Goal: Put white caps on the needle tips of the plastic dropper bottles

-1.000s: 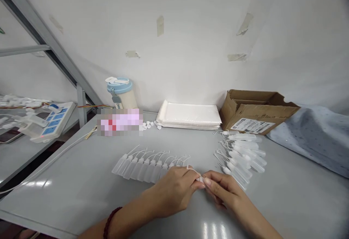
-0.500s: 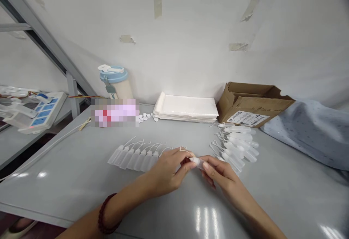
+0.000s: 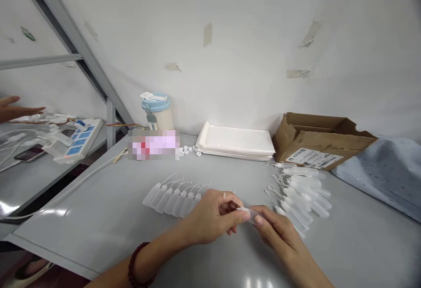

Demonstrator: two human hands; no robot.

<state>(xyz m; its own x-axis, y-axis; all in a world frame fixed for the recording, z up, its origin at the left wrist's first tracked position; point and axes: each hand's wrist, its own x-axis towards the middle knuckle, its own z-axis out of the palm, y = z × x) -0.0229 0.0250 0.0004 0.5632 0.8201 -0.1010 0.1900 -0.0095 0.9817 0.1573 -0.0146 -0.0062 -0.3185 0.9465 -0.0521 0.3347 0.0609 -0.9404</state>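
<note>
Between my hands is a small translucent plastic squeeze bottle (image 3: 252,216) with a white cap and a thin strap. My left hand (image 3: 217,215) pinches its cap end, and my right hand (image 3: 279,233) grips the body, partly hiding it. Left of my hands, a row of similar bottles (image 3: 171,201) lies side by side, tilted the same way, straps pointing up; my left hand covers the row's right end. To the right lies a looser pile of such bottles (image 3: 301,191), with their caps toward the left.
Several small white caps (image 3: 189,150) lie near a blurred pink item (image 3: 158,144) and a blue-lidded cup (image 3: 159,110). A stack of white envelopes (image 3: 237,141) and an open cardboard box (image 3: 324,141) stand against the wall. At far left are a power strip (image 3: 82,141) and another person's hand (image 3: 19,109).
The view has shifted, so the scene sits further right and lower. Both hands stay on the bottle, the left fingers now curled more around its cap. Another person's hand has appeared at far left.
</note>
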